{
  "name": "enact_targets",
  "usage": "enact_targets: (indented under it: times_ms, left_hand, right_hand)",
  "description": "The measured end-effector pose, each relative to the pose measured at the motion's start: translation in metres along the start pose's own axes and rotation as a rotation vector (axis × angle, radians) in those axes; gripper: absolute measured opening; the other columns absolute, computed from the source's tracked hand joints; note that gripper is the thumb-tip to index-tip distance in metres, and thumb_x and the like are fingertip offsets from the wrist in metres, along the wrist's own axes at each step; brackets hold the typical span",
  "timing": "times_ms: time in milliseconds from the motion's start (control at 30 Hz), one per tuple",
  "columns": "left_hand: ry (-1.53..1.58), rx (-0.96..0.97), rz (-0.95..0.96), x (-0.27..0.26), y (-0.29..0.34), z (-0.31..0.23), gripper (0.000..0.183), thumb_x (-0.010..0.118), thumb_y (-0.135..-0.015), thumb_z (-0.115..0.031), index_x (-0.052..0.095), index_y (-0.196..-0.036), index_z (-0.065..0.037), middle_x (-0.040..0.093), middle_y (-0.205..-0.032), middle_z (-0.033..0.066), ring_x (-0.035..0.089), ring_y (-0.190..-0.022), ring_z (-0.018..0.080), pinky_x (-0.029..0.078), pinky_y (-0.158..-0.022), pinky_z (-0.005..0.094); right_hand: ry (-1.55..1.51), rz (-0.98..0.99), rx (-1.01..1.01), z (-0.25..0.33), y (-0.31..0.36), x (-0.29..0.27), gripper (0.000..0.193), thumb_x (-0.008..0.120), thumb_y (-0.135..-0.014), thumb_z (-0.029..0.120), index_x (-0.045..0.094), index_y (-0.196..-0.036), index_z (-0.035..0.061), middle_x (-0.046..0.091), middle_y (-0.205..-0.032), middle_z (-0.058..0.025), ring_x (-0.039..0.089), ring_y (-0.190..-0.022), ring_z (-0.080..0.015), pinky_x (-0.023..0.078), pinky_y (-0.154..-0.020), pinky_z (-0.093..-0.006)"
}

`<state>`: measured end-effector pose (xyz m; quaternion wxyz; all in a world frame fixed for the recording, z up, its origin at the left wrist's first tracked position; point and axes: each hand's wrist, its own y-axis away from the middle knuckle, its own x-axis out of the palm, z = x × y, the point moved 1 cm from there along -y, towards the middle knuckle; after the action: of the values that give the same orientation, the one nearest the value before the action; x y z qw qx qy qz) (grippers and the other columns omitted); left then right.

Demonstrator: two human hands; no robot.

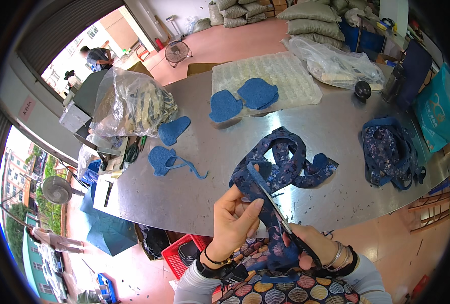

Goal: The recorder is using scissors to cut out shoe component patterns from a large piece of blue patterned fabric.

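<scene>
"Leaf-patterned apron [318,292] is nearest to us, below both hands. What do the hands hold?"

"The left grip [233,220] is nearly closed: its thumb and fingers pinch the flowered navy strip [284,173]. The right grip [313,244] is closed around the black handles of the scissors [280,214]."

"And where exactly is the strip?"

"One part goes from the left grip down toward the right one, along the scissors. Its loops lie on the metal surface [189,202], just beyond the left grip. Some blue pieces [174,130] lie farther beyond it, to its left."

"I suppose the step is cutting along the strip. How is it done well?"

"In my judgement, the left grip should hold the cloth flat and lightly stretched, with the thumb away from the cutting line. The right grip should make short, calm cuts, so that no second layer is caught."

"Are the scissors wide open?"

"That I cannot tell; the blades are not clear enough."
</scene>
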<state>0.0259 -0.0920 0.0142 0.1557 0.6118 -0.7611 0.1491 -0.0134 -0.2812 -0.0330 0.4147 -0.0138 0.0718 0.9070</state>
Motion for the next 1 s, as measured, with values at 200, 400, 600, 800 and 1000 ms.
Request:
enact_targets:
  times_ms: [200,400,600,800,1000]
  left_hand:
    - [0.002,-0.022,-0.010,0.002,-0.001,-0.001,0.046,0.048,-0.091,0.001,0.036,-0.135,0.001,0.061,-0.110,0.0068,0.041,-0.043,0.0030,0.030,-0.039,0.0174]
    - [0.102,-0.022,-0.114,0.003,-0.004,0.007,0.040,0.044,-0.093,-0.005,0.040,-0.133,0.002,0.064,-0.099,0.0098,0.041,-0.040,0.0038,0.029,-0.037,0.0161]
    - [-0.046,0.016,-0.060,0.005,-0.002,0.010,0.041,0.050,-0.090,0.002,0.041,-0.131,0.003,0.064,-0.101,0.0065,0.041,-0.042,0.0026,0.030,-0.038,0.0172]
    - [-0.062,0.028,-0.070,0.006,-0.001,0.007,0.038,0.051,-0.089,0.003,0.043,-0.127,0.003,0.064,-0.098,0.0069,0.041,-0.042,0.0019,0.029,-0.038,0.0170]
    - [-0.043,0.017,-0.077,0.006,-0.002,0.008,0.040,0.051,-0.089,0.003,0.042,-0.128,0.003,0.063,-0.099,0.0075,0.040,-0.043,0.0016,0.030,-0.038,0.0168]
  right_hand:
    - [-0.073,0.008,0.061,-0.001,0.003,-0.002,0.090,0.060,-0.051,0.080,0.046,-0.095,0.0027,0.052,-0.078,-0.0083,0.051,-0.069,-0.0188,0.044,-0.063,-0.0294]
    - [-0.074,-0.008,-0.087,-0.008,0.005,-0.002,0.056,0.059,-0.079,0.058,0.053,-0.104,0.0074,0.052,-0.081,0.0017,0.048,-0.061,-0.0081,0.041,-0.054,-0.0193]
    - [-0.147,0.001,-0.058,-0.013,0.000,0.001,0.093,0.063,-0.053,0.076,0.041,-0.105,0.0028,0.054,-0.085,-0.0101,0.057,-0.072,-0.0226,0.046,-0.067,-0.0289]
    - [-0.143,-0.010,-0.157,-0.014,-0.004,0.000,0.091,0.061,-0.056,0.076,0.040,-0.105,0.0027,0.056,-0.087,-0.0118,0.058,-0.076,-0.0253,0.047,-0.069,-0.0298]
    - [-0.193,-0.014,-0.099,-0.004,-0.003,0.000,0.087,0.062,-0.054,0.075,0.042,-0.101,0.0042,0.055,-0.081,-0.0091,0.056,-0.071,-0.0194,0.046,-0.063,-0.0277]
